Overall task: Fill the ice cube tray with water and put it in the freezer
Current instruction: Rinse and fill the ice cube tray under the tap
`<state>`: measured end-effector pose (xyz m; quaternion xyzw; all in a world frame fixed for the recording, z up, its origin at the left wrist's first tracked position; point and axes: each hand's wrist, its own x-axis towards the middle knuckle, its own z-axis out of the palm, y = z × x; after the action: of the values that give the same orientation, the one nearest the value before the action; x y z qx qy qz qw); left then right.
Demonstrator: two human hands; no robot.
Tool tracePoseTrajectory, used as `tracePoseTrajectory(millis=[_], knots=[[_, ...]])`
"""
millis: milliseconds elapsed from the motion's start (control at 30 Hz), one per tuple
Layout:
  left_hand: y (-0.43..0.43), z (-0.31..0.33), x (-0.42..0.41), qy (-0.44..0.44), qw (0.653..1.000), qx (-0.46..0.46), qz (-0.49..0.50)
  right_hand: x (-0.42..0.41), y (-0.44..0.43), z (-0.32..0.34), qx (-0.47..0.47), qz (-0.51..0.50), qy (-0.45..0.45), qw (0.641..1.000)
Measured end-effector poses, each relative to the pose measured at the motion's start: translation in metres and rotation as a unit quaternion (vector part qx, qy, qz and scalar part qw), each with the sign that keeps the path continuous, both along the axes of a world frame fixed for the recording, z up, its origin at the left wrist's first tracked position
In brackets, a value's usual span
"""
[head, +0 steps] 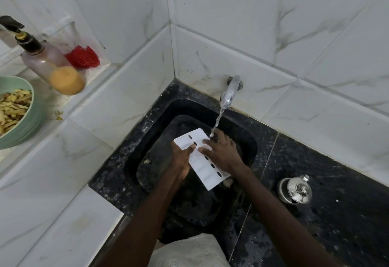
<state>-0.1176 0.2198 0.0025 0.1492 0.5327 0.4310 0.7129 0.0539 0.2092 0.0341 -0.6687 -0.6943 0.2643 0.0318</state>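
Right now both hands are down in the black sink [160, 106], holding a white ice cube tray [202, 168] over the basin. The tray lies slantwise, one short end up toward the tap [230, 92] and the other end nearer the person, and a row of dark oval openings runs along its length. The left hand [181, 157] grips the tray's left long edge, its thumb laid flat on the top surface and its fingers tucked out of sight beneath. The right hand [221, 153] rests on the tray's right side with fingers spread across the top, pressing down on it. A thin stream of water [217, 119] falls from the tap and lands at the far right corner of the tray, right by the right hand's fingertips. On the dark counter to the right of the sink stands a small steel pot with a lid [294, 191], well apart from the tray. Up on the pale ledge to the left sit a pump bottle [50, 62] with orange liquid in it, a red scrubber [83, 57] just behind it, and a green bowl [31, 119] of cut food.
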Motion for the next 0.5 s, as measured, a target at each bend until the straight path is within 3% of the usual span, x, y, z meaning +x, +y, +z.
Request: tracePoseTrajectory(millis=[133, 300, 433, 500], knots=[[0.002, -0.002, -0.005, 0.022, 1.000, -0.014, 0.012, -0.001, -0.005, -0.005, -0.018, 0.015, 0.039, 0.999], [0.012, -0.003, 0.000, 0.036, 0.996, -0.037, 0.072, 0.008, -0.009, -0.018, 0.009, -0.052, 0.045, 0.998], [0.019, -0.012, -0.005, 0.194, 0.978, -0.046, 0.068, 0.012, -0.016, -0.029, -0.035, -0.066, 0.029, 0.997], [0.022, -0.018, -0.002, 0.286, 0.947, -0.101, 0.110, 0.010, -0.020, -0.029, -0.036, -0.071, 0.024, 0.997]])
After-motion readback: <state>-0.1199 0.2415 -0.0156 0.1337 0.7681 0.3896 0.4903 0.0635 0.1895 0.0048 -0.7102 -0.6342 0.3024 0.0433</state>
